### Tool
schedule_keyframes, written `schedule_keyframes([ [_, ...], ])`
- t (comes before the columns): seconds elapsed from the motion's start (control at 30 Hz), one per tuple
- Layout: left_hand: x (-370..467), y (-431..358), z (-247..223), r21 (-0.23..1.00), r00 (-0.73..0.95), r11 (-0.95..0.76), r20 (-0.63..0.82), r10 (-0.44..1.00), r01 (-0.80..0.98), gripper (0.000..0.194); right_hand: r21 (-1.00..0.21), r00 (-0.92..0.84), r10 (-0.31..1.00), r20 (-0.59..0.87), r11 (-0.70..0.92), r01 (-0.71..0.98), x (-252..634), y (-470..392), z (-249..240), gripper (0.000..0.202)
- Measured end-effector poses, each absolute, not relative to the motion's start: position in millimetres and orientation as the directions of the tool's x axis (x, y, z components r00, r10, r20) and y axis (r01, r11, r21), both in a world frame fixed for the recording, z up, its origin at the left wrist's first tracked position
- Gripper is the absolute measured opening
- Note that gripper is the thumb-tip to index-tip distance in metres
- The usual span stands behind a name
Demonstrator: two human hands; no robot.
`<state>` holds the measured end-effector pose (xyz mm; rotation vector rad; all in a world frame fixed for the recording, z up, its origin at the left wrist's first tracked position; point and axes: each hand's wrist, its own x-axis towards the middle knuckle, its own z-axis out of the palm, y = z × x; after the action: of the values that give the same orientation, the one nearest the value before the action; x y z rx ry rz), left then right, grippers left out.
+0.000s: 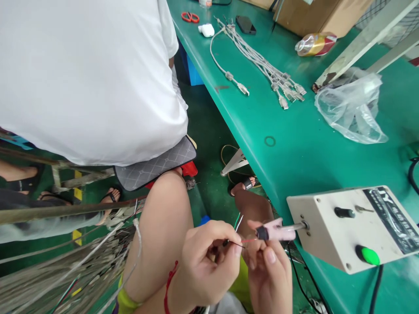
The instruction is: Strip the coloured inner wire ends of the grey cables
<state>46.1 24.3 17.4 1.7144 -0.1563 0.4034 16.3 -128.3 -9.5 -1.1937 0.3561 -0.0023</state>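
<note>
The left hand (209,264) pinches a thin red wire (249,240), apparently aligning it with the pink-and-black cylindrical chuck (279,231) at three o'clock; steadiness needed next. The right hand's (270,272) hold is unclear.

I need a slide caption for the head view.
Left hand pinches thin wires, right hand close by, near a boxy beige machine.

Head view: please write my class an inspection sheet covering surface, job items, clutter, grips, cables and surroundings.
Surface: green table, dark ring on it.
Job items: thin wires; control box with pink fitting.
Clutter: red-handled scissors, phone, bottle on its side, plastic bag.
Grips: left hand pinches the thin wires; right hand beside the pink fitting, hold unclear.
Cables: light USB cables bunched, one splayed out.
Surroundings: seated co-worker in white shirt.
</note>
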Motion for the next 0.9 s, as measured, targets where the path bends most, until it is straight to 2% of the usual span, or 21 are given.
schedule_keyframes([
  [0.17,48,24,18,0.918,0.92,-0.189,0.374,0.115,-0.349,0.026,-0.914,0.97,-0.142,-0.2,0.382,-0.132,30,-120,-4,0.028],
  [0.23,48,24,18,0.918,0.921,-0.178,0.375,0.107,-0.353,0.026,-0.891,0.965,-0.138,-0.221,0.43,-0.143,28,-120,-2,0.022],
  [0.27,48,23,18,0.918,0.921,-0.176,0.375,0.106,-0.354,0.026,-0.872,0.957,-0.145,-0.252,0.462,-0.16,28,-120,0,0.025],
  [0.33,48,23,18,0.921,0.922,-0.173,0.371,0.109,-0.35,0.027,-0.834,0.926,-0.184,-0.33,0.517,-0.194,33,-121,8,0.046],
  [0.4,47,22,17,0.922,0.923,-0.17,0.369,0.107,-0.348,0.026,-0.81,0.887,-0.245,-0.391,0.55,-0.205,41,-120,17,0.057],
  [0.53,49,21,17,0.919,0.923,-0.182,0.371,0.102,-0.35,0.027,-0.769,0.833,-0.286,-0.473,0.595,-0.233,56,-118,28,0.057],
  [0.63,52,21,16,0.916,0.92,-0.194,0.376,0.108,-0.352,0.028,-0.776,0.856,-0.273,-0.439,0.596,-0.208,58,-115,25,0.057],
  [0.77,56,19,16,0.917,0.923,-0.204,0.368,0.11,-0.342,0.026,-0.838,0.888,-0.327,-0.324,0.534,-0.11,56,-113,16,0.042],
  [0.9,59,16,14,0.923,0.931,-0.191,0.355,0.083,-0.335,0.024,-0.847,0.919,-0.308,-0.247,0.528,-0.051,58,-111,15,0.034],
])
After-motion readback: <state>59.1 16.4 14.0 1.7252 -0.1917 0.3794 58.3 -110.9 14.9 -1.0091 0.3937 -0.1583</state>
